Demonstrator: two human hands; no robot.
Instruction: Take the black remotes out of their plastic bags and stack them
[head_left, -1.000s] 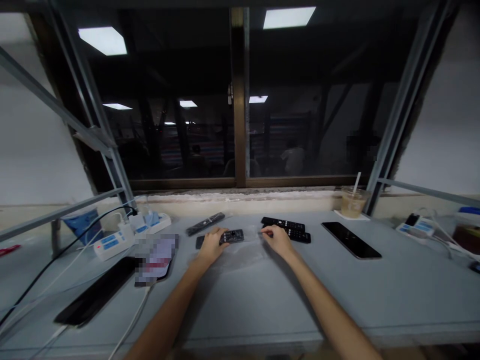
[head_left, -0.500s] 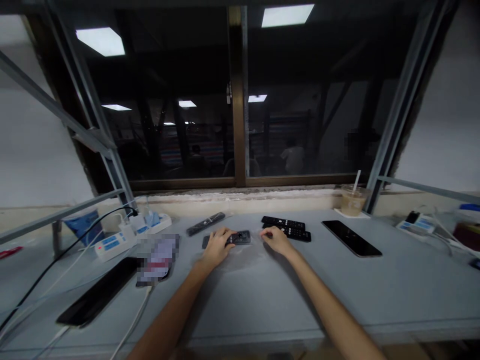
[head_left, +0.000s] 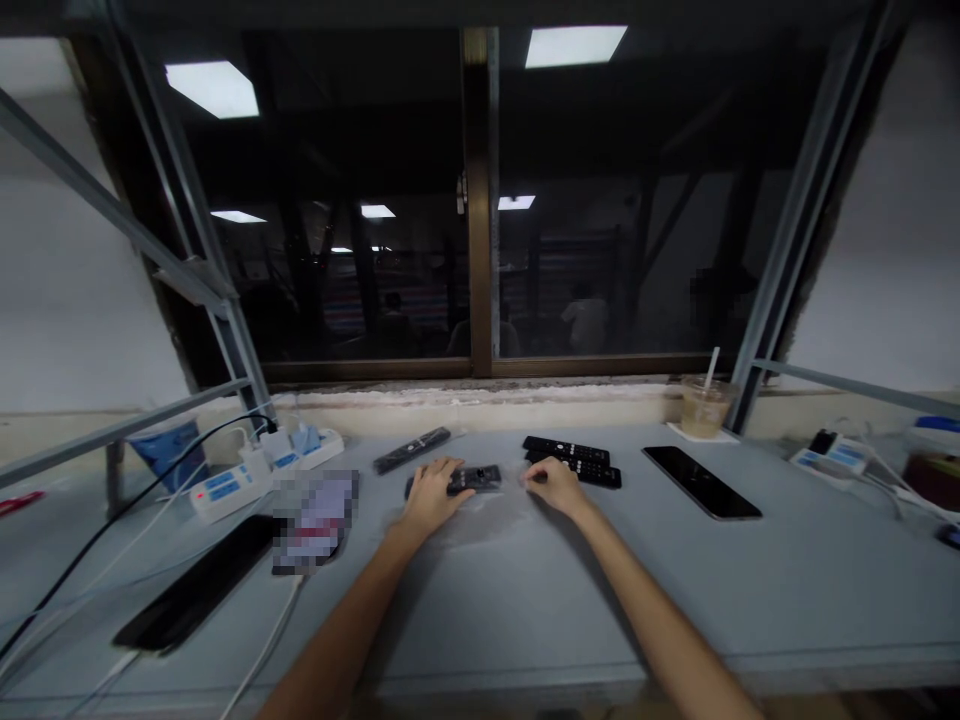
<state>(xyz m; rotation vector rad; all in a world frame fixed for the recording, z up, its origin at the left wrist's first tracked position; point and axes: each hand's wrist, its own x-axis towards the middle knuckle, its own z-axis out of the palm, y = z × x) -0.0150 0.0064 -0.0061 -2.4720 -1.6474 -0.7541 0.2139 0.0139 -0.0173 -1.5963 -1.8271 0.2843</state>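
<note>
A black remote control (head_left: 481, 479) lies on the grey table in front of me, with clear plastic wrap (head_left: 484, 526) around and below it. My left hand (head_left: 431, 497) is closed over its left part, fingers on the far side and thumb on the near side. To the right, my right hand (head_left: 557, 487) pinches what looks like the edge of the thin plastic; its fingertips partly hide it. Just behind that hand lie two black remote controls (head_left: 568, 448), one overlapping the other. Another remote control (head_left: 412, 450), apparently wrapped, rests behind my left hand.
On the left are a tablet-like black device (head_left: 202, 585), a phone (head_left: 319, 520), a white power strip (head_left: 232, 488) and trailing cables. A black phone (head_left: 703, 483) lies to the right. A drink cup with a straw (head_left: 705, 408) stands by the window at the back.
The camera view has shifted slightly. My left thumb sits a little lower beside the remote control, and my right hand is nearly unchanged in its pinch.
</note>
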